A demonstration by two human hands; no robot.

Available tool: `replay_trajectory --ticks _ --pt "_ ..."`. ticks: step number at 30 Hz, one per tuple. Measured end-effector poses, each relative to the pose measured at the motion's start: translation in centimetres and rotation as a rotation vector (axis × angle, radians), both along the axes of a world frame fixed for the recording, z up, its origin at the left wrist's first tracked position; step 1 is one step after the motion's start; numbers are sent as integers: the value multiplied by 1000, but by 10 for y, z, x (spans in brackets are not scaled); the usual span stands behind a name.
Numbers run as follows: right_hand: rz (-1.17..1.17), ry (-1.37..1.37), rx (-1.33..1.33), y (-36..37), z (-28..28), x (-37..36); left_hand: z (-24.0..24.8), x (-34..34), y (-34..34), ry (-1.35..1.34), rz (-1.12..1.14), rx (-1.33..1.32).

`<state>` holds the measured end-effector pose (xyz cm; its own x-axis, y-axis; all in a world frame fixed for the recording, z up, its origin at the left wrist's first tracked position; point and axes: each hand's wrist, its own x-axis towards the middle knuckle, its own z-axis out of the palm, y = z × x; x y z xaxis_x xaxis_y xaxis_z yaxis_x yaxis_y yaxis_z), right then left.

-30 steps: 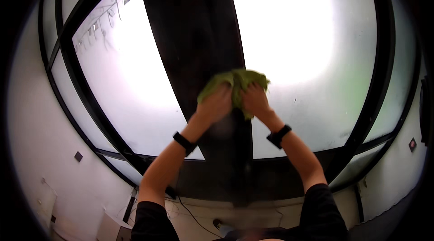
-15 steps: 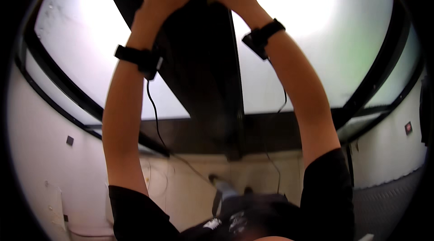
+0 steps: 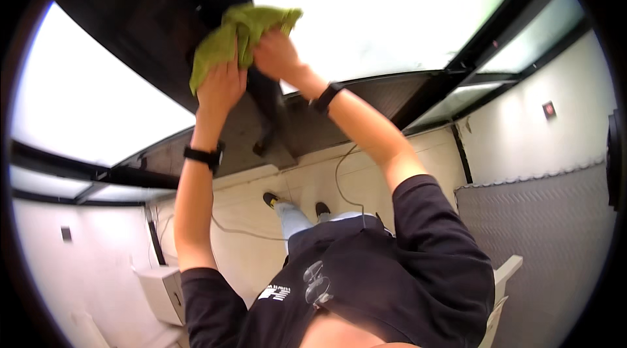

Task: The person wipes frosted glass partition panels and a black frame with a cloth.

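Note:
A crumpled green cloth (image 3: 261,18) is stretched between my two hands, in front of a dark panel (image 3: 157,15). My left hand (image 3: 222,89) grips its lower left part, the fingers pointing up along it. At its right part my right hand (image 3: 275,55) is closed on a bunched fold, a little higher than my left. Some fingertips are hidden in the cloth. Each wrist wears a black strap with a small device. A bright pale pane (image 3: 385,8) lies right of the cloth, and another bright pane (image 3: 91,87) lies to the left.
Black frame bars (image 3: 480,54) edge the panes. Thin cables (image 3: 339,175) hang down near my body. A pale box (image 3: 160,292) stands at lower left. To the lower right are a grey ribbed panel (image 3: 542,230) and a white chair (image 3: 503,283). Below is the pale floor (image 3: 248,211).
The view has tilted and shifted, so my hands now appear lower and the cloth shows almost whole. My hands have moved slightly apart, both still on the cloth.

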<state>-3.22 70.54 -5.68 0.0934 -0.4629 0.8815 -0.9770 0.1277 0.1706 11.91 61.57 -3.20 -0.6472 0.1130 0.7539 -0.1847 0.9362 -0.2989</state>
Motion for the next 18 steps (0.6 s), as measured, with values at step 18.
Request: replay_trajectory --ticks 18 --pt "-181 -669 -36 176 -153 94 -108 104 96 -276 -449 663"
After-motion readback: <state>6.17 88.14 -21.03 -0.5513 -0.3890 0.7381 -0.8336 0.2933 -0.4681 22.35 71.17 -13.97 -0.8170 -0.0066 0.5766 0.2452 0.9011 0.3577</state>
